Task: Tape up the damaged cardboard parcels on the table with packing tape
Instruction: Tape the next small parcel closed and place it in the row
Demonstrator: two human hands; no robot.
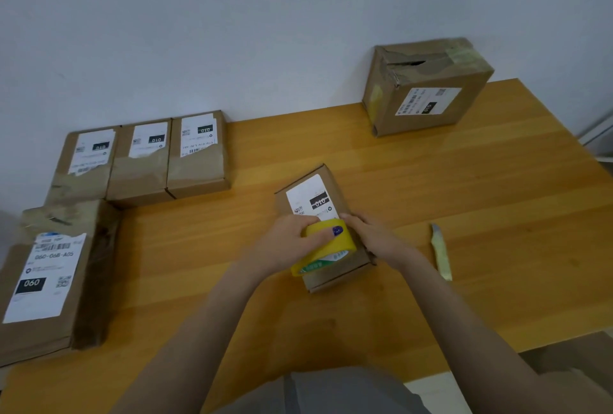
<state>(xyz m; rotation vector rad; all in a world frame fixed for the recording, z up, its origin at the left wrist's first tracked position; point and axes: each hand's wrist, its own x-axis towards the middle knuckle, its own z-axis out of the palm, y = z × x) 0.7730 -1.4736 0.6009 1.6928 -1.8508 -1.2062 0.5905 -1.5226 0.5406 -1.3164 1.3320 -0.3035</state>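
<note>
A small flat cardboard parcel (315, 194) with a white label lies in the middle of the wooden table (464, 198). A yellow roll of packing tape (326, 249) sits on its near half. My left hand (292, 241) grips the roll, thumb over its top. My right hand (371, 236) rests against the roll's right side and the parcel's right edge; its fingertips are hidden behind the roll.
Three small labelled parcels (199, 154) stand in a row at the back left. A larger flat parcel (49, 274) lies at the near left. A tall box (428, 88) with a torn top stands at the back right. A utility knife (441, 251) lies right of my hands.
</note>
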